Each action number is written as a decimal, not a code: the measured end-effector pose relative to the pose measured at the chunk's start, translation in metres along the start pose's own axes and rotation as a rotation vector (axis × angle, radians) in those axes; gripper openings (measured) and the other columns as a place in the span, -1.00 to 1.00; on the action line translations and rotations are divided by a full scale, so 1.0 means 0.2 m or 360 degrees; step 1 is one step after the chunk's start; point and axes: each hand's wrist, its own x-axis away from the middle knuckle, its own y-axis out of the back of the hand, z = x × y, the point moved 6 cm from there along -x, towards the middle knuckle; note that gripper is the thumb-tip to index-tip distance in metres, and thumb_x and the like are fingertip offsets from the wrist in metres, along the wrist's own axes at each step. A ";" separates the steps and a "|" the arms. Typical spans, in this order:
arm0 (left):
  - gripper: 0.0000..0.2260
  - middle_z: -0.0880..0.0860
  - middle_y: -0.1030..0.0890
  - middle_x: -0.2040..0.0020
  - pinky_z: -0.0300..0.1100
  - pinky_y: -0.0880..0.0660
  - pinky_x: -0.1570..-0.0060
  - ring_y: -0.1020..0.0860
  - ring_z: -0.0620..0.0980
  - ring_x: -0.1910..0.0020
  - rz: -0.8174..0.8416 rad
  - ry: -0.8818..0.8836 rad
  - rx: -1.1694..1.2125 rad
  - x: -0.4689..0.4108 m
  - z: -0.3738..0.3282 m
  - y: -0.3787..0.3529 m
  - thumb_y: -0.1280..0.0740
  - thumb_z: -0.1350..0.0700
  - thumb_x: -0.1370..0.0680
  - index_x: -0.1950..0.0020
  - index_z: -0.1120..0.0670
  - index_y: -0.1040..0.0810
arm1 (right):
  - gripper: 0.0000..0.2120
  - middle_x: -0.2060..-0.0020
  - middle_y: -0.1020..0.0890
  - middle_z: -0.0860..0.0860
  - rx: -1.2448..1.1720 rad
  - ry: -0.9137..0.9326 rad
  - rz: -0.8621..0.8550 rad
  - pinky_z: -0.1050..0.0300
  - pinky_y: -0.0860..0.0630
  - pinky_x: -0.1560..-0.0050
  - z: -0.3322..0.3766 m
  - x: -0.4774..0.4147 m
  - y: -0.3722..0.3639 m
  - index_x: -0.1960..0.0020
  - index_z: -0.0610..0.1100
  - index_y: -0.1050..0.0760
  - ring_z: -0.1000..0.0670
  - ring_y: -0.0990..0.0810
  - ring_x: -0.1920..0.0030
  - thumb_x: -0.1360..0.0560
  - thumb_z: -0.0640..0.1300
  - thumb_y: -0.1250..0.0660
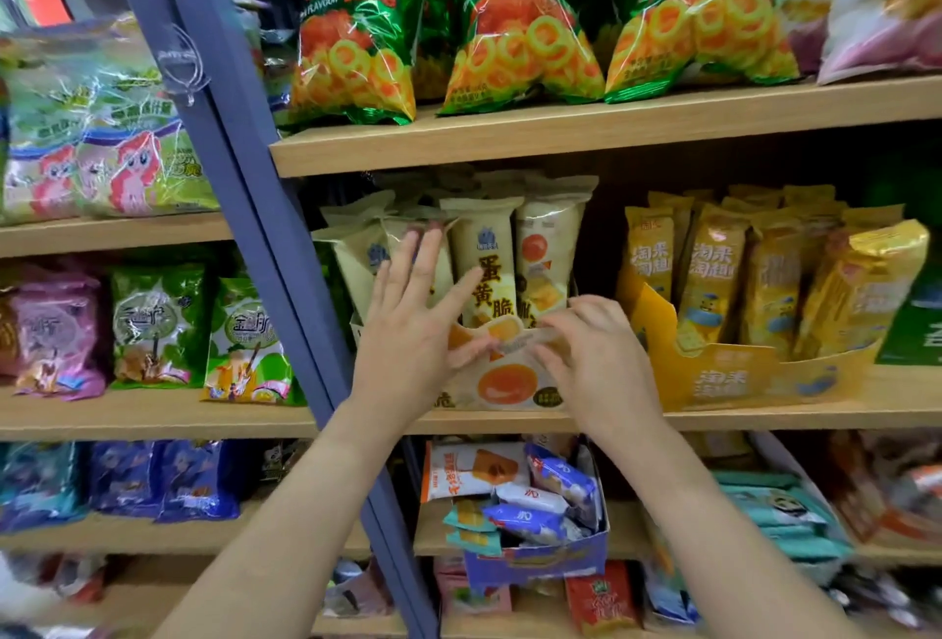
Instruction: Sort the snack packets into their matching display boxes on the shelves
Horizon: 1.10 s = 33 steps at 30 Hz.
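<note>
Cream egg-yolk snack packets (481,261) stand upright in a cream display box (509,383) on the middle shelf. My left hand (408,322) reaches into the box with straight fingers pressing against the left packets. My right hand (596,353) is at the box's front rim, its fingers curled over the rim edge (525,337). To the right, yellow packets (713,271) stand in a yellow display box (724,378). On the shelf below, a blue box (540,562) holds mixed blue, white and orange packets (530,501).
Green Chicken Ring bags (520,16) line the top shelf. A blue metal upright (239,179) splits the shelving; pink and green bags (153,327) fill the left bay. Teal packets (780,516) lie at lower right. The wooden shelf edge (764,419) runs under the boxes.
</note>
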 end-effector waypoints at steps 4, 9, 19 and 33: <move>-0.74 0.23 -0.49 -0.30 0.07 -0.50 -0.09 -0.44 0.17 -0.24 -0.0391 -0.0027 0.0122 0.16 -0.02 0.07 -0.39 0.12 -0.55 -0.22 0.11 -0.61 | -0.73 0.00 -0.53 -0.02 0.0042 -0.0084 -0.0068 0.11 -0.44 -0.02 -0.05 -0.06 -0.01 -0.16 -0.13 -0.61 -0.04 -0.45 -0.16 -0.51 -0.03 -0.42; -0.72 0.02 -0.49 0.03 -0.14 -0.42 0.50 -0.48 0.02 0.17 -0.0014 0.0128 0.0318 0.20 0.03 -0.08 -0.34 0.18 -0.55 -0.25 0.03 -0.54 | -0.71 -0.08 -0.50 -0.05 0.0088 -0.0207 -0.0138 0.04 -0.49 -0.06 -0.10 -0.10 -0.05 -0.22 -0.14 -0.57 -0.05 -0.45 -0.19 -0.56 -0.02 -0.35; -0.71 -0.01 -0.53 -0.15 -0.15 -0.50 0.01 -0.51 -0.03 -0.10 0.0322 0.0269 0.0897 0.48 -0.09 -0.24 -0.35 0.20 -0.54 -0.26 0.04 -0.56 | -0.79 -0.08 -0.58 0.00 -0.0395 -0.0176 -0.0185 0.13 -0.51 -0.08 -0.10 0.32 -0.05 -0.20 -0.14 -0.56 0.05 -0.54 -0.07 -0.58 -0.15 -0.33; -0.33 -0.01 -0.23 -0.52 0.00 -0.41 -0.20 -0.34 0.07 -0.41 0.1366 0.0238 0.0503 0.83 -0.37 -0.87 -0.31 -0.17 -0.53 -0.56 -0.14 -0.07 | -0.49 -0.23 -0.53 0.07 -0.0680 -0.1029 0.0600 0.26 -0.51 -0.02 -0.45 0.74 -0.62 -0.50 0.04 -0.28 0.04 -0.55 -0.13 -0.59 0.00 -0.32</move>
